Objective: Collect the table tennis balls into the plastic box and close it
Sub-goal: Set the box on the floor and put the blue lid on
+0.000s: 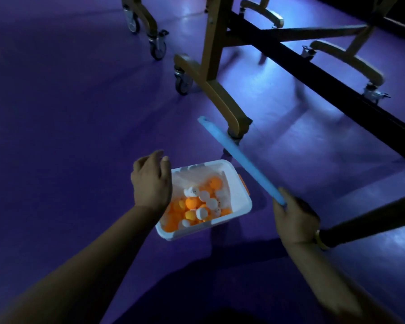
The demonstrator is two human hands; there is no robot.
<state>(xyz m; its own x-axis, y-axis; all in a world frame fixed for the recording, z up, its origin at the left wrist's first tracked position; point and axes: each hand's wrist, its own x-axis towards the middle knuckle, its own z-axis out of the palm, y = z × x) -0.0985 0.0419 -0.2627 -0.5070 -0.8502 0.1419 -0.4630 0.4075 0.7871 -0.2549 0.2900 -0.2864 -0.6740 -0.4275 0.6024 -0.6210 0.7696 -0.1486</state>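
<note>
Head view: a white plastic box (237,197) stands open on the purple floor (68,136), holding a heap of orange and white table tennis balls (197,204) piled toward its near-left corner. An orange clip (243,183) shows on the box's right-hand wall.

Left hand (151,181): it hovers over the box's left rim, its back toward the camera and its fingers curled downward. The palm is hidden, so whether it holds anything cannot be told. The balls lie just right of and below this hand.

Right hand (295,220): it is to the right of the box and apart from it, and it grips one end of a blue lid (239,157) seen edge-on. The lid slants up and away, crossing above the box's far-right corner.

Beyond the box stands a wooden table frame (214,66) on a caster (181,84), its nearest foot just past the box's far side.
</note>
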